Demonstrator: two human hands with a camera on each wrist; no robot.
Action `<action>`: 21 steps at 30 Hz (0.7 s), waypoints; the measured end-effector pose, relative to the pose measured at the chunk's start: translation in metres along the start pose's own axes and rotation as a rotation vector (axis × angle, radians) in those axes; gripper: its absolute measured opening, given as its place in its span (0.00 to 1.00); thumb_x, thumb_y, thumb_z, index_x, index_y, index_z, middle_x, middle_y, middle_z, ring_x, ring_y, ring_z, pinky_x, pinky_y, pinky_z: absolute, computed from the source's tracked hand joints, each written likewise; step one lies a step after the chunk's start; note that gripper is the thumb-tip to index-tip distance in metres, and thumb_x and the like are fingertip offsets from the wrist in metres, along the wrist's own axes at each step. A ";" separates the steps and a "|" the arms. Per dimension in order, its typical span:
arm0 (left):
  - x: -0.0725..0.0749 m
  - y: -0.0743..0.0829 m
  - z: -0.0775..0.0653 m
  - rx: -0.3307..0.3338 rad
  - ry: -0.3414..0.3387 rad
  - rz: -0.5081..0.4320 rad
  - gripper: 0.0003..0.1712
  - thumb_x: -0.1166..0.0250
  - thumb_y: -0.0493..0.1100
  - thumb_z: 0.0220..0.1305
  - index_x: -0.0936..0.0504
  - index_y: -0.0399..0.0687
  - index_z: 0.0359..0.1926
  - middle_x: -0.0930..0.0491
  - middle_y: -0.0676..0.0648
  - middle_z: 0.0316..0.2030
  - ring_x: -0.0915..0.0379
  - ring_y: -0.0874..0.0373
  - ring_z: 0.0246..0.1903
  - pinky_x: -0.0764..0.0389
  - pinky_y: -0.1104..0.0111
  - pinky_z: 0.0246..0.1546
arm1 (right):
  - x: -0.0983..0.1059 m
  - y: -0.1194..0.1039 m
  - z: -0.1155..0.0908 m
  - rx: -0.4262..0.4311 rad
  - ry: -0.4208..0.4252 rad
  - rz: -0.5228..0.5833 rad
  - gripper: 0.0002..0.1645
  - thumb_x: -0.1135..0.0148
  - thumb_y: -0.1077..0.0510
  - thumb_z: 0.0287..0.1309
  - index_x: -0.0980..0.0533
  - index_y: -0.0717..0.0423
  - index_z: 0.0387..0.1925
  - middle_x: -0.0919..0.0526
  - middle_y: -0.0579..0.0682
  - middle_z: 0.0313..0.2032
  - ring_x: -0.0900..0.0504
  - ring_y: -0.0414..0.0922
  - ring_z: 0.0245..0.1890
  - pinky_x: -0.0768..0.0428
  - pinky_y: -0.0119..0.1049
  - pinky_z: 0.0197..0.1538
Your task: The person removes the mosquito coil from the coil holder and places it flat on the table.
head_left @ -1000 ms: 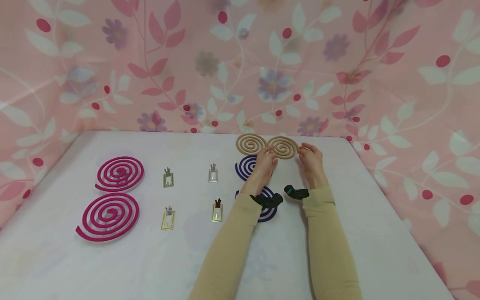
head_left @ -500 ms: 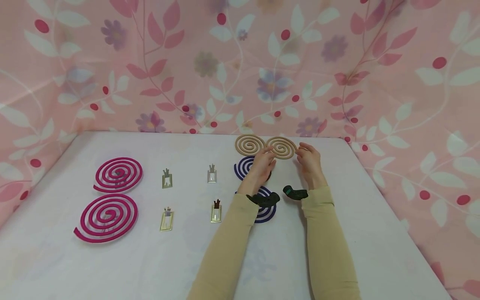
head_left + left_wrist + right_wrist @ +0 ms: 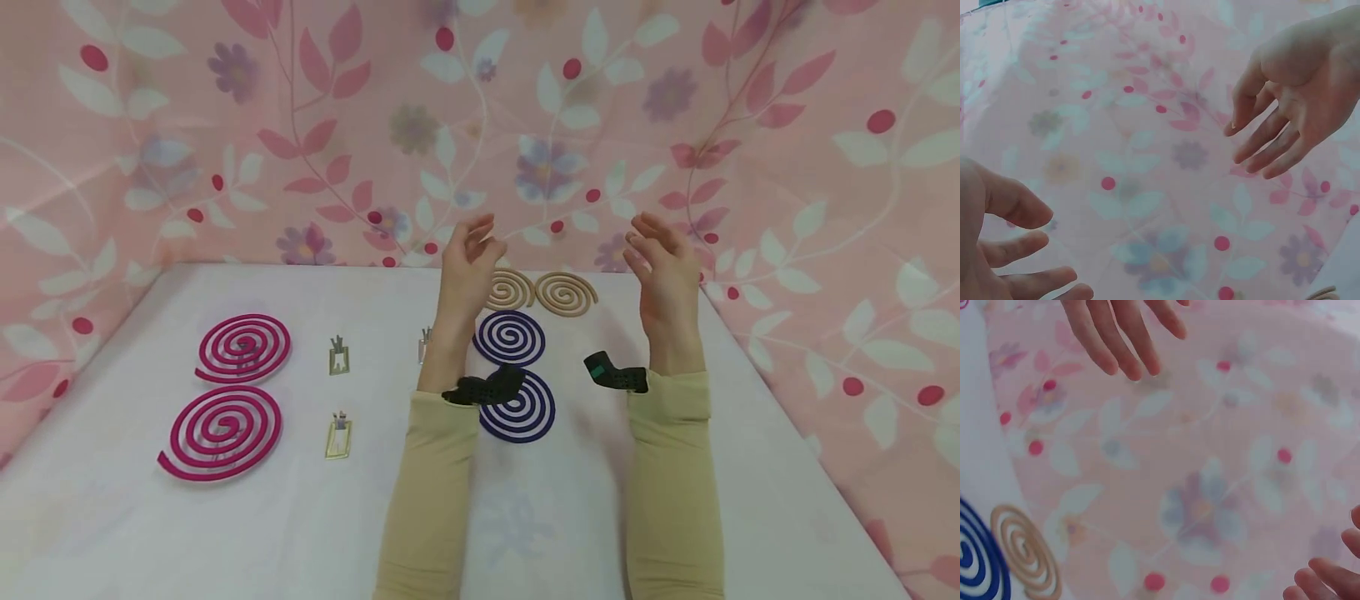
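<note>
My left hand [image 3: 467,267] is raised over the back of the table, its fingers loosely bent and holding nothing. To its right, my right hand [image 3: 666,271] is lifted in the same way and also holds nothing. Between them at the back edge lie two tan mosquito coils, the right one [image 3: 566,294] fully seen, the left one [image 3: 513,289] partly covered by my left hand. In front of these lie two dark blue mosquito coils, an upper one [image 3: 510,337] and a lower one [image 3: 534,407] partly behind the left wrist camera. The left wrist view shows both hands apart.
Two pink mosquito coils [image 3: 243,343] rest at the left, each over a small stand. Small metal coil stands [image 3: 339,358] lie in the middle, one partly hidden by my left wrist. A floral cloth [image 3: 405,125] hangs behind the white table [image 3: 570,517].
Both hands have risen from beside the tan coils and moved apart, the left hand leftward and the right hand rightward. The blue coils are more exposed; my left arm now covers one stand.
</note>
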State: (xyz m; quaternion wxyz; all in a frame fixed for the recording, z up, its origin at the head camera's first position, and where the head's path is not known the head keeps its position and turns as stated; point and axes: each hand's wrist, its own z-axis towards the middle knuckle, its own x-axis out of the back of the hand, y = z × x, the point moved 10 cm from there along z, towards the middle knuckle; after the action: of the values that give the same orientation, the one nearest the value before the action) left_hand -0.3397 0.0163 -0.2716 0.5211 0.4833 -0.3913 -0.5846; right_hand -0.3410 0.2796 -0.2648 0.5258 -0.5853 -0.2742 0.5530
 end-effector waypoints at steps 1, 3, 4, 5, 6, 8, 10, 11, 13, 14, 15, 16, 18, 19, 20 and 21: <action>0.003 0.006 -0.002 -0.017 0.006 -0.005 0.24 0.42 0.38 0.69 0.28 0.47 0.65 0.28 0.47 0.67 0.33 0.52 0.67 0.32 0.63 0.69 | -0.003 -0.004 -0.003 0.011 -0.008 0.015 0.18 0.39 0.65 0.65 0.23 0.57 0.56 0.24 0.52 0.56 0.25 0.46 0.55 0.26 0.38 0.64; 0.008 0.016 -0.005 -0.040 0.009 -0.018 0.23 0.42 0.38 0.69 0.28 0.47 0.64 0.27 0.48 0.65 0.32 0.54 0.66 0.32 0.63 0.69 | -0.011 -0.012 -0.008 0.031 -0.023 0.046 0.18 0.39 0.66 0.65 0.23 0.59 0.56 0.23 0.52 0.55 0.25 0.48 0.55 0.25 0.38 0.63; 0.010 0.020 -0.007 -0.049 0.010 -0.020 0.23 0.42 0.38 0.69 0.27 0.47 0.64 0.26 0.49 0.64 0.31 0.55 0.65 0.31 0.63 0.68 | -0.014 -0.016 -0.010 0.042 -0.029 0.052 0.19 0.39 0.66 0.65 0.23 0.60 0.57 0.23 0.52 0.55 0.25 0.48 0.56 0.24 0.37 0.62; 0.011 0.024 -0.009 -0.058 0.011 -0.018 0.23 0.41 0.38 0.69 0.27 0.47 0.64 0.25 0.48 0.64 0.31 0.55 0.64 0.31 0.63 0.68 | -0.017 -0.018 -0.012 0.053 -0.034 0.064 0.19 0.40 0.66 0.65 0.24 0.61 0.57 0.23 0.52 0.55 0.25 0.49 0.56 0.25 0.38 0.63; 0.012 0.027 -0.010 -0.069 0.010 -0.016 0.23 0.41 0.38 0.69 0.27 0.47 0.64 0.25 0.48 0.63 0.30 0.55 0.64 0.31 0.64 0.68 | -0.020 -0.020 -0.013 0.064 -0.038 0.067 0.19 0.41 0.67 0.65 0.24 0.62 0.57 0.22 0.53 0.54 0.24 0.49 0.56 0.25 0.38 0.63; 0.014 0.033 -0.012 -0.087 0.006 -0.011 0.22 0.41 0.37 0.69 0.26 0.45 0.63 0.24 0.47 0.62 0.29 0.55 0.63 0.30 0.64 0.67 | -0.026 -0.021 -0.017 0.071 -0.044 0.073 0.18 0.41 0.68 0.65 0.23 0.62 0.56 0.21 0.54 0.54 0.23 0.50 0.55 0.25 0.40 0.64; 0.017 0.035 -0.013 -0.099 0.005 0.004 0.22 0.40 0.36 0.68 0.26 0.44 0.63 0.23 0.46 0.62 0.28 0.55 0.62 0.29 0.65 0.66 | -0.034 -0.020 -0.020 0.070 -0.060 0.063 0.18 0.42 0.68 0.65 0.23 0.62 0.56 0.21 0.54 0.54 0.23 0.49 0.54 0.26 0.41 0.65; 0.018 0.036 -0.012 -0.103 0.003 0.013 0.22 0.40 0.36 0.68 0.26 0.43 0.63 0.23 0.45 0.61 0.28 0.54 0.62 0.29 0.65 0.66 | -0.038 -0.019 -0.022 0.071 -0.068 0.057 0.18 0.42 0.68 0.65 0.23 0.62 0.56 0.20 0.55 0.55 0.22 0.49 0.54 0.26 0.42 0.66; 0.023 0.034 -0.010 -0.104 0.003 0.040 0.22 0.40 0.36 0.68 0.26 0.42 0.62 0.23 0.44 0.61 0.27 0.53 0.61 0.28 0.65 0.66 | -0.046 -0.019 -0.027 0.080 -0.088 0.039 0.17 0.43 0.69 0.66 0.23 0.60 0.55 0.20 0.56 0.56 0.22 0.49 0.54 0.27 0.44 0.67; 0.027 0.032 -0.008 -0.104 0.005 0.060 0.22 0.40 0.36 0.68 0.26 0.42 0.62 0.22 0.43 0.61 0.26 0.53 0.61 0.28 0.65 0.66 | -0.051 -0.020 -0.030 0.094 -0.103 0.033 0.17 0.43 0.69 0.66 0.23 0.61 0.55 0.20 0.56 0.56 0.22 0.50 0.54 0.28 0.44 0.68; 0.032 0.031 -0.007 -0.104 0.009 0.080 0.22 0.41 0.36 0.68 0.26 0.42 0.62 0.22 0.42 0.60 0.26 0.52 0.60 0.28 0.64 0.66 | -0.056 -0.022 -0.033 0.107 -0.118 0.028 0.17 0.43 0.69 0.65 0.22 0.60 0.54 0.20 0.56 0.56 0.22 0.50 0.55 0.29 0.45 0.68; 0.037 0.030 -0.006 -0.105 0.012 0.102 0.21 0.41 0.36 0.68 0.26 0.41 0.62 0.22 0.42 0.60 0.26 0.52 0.60 0.28 0.63 0.65 | -0.061 -0.023 -0.037 0.119 -0.133 0.028 0.17 0.43 0.70 0.65 0.22 0.60 0.54 0.20 0.56 0.56 0.22 0.50 0.55 0.29 0.45 0.68; 0.048 0.030 -0.005 -0.109 0.017 0.143 0.21 0.41 0.36 0.69 0.26 0.41 0.62 0.22 0.41 0.60 0.26 0.51 0.60 0.27 0.60 0.65 | -0.071 -0.027 -0.045 0.151 -0.171 0.005 0.18 0.44 0.70 0.65 0.22 0.60 0.54 0.20 0.56 0.57 0.22 0.50 0.56 0.30 0.45 0.68; 0.055 0.030 -0.005 -0.112 0.019 0.159 0.22 0.41 0.35 0.69 0.26 0.40 0.62 0.21 0.41 0.60 0.26 0.51 0.60 0.28 0.59 0.65 | -0.077 -0.028 -0.050 0.162 -0.191 -0.005 0.18 0.44 0.70 0.65 0.22 0.60 0.55 0.20 0.56 0.56 0.22 0.51 0.56 0.30 0.45 0.68; 0.061 0.031 -0.006 -0.114 0.018 0.173 0.22 0.41 0.36 0.69 0.26 0.40 0.62 0.22 0.41 0.60 0.26 0.50 0.60 0.28 0.58 0.65 | -0.082 -0.028 -0.054 0.170 -0.209 -0.018 0.18 0.45 0.70 0.66 0.22 0.59 0.55 0.19 0.55 0.56 0.22 0.50 0.56 0.30 0.44 0.68; 0.067 0.033 -0.006 -0.122 0.015 0.185 0.22 0.41 0.35 0.69 0.26 0.39 0.62 0.22 0.40 0.59 0.26 0.49 0.60 0.28 0.57 0.64 | -0.088 -0.029 -0.059 0.177 -0.225 -0.032 0.19 0.45 0.70 0.66 0.22 0.59 0.56 0.19 0.54 0.56 0.22 0.50 0.57 0.29 0.43 0.68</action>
State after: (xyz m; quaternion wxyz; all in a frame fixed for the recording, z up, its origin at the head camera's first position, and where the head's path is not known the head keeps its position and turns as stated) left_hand -0.3256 -0.0541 -0.2515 0.6041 0.4169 -0.3941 -0.5532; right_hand -0.2994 0.1903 -0.2166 0.5500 -0.4664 -0.2909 0.6287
